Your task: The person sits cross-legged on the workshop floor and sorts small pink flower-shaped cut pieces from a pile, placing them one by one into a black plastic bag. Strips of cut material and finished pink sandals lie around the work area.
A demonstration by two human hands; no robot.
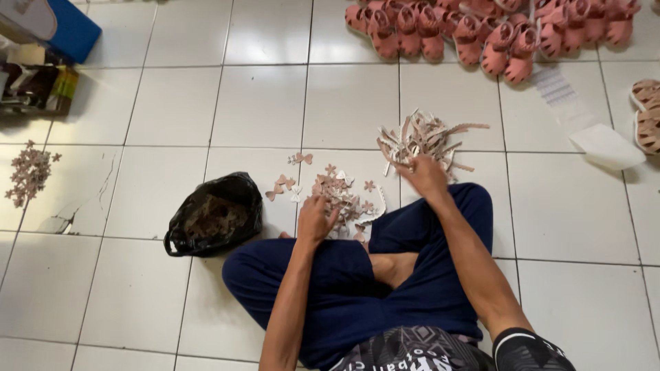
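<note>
Pinkish-brown cut-out shapes (340,196) lie heaped on the white tiled floor (261,103) just ahead of the person's crossed legs. The left hand (315,218) rests on the near edge of this heap, fingers curled; whether it pinches a piece cannot be told. The right hand (426,175) reaches, fingers spread, into the pile of scrap strips (423,136) beyond. Sorting goes best lifting one piece at a time, keeping both heaps apart from the black bag (215,214).

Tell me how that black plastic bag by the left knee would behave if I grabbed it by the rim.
The black plastic bag looks thin and crumpled, so it would probably sag and fold. Its mouth gapes open over brownish contents, which might spill if tipped. It likely slides easily on the glossy tiled floor.
</note>
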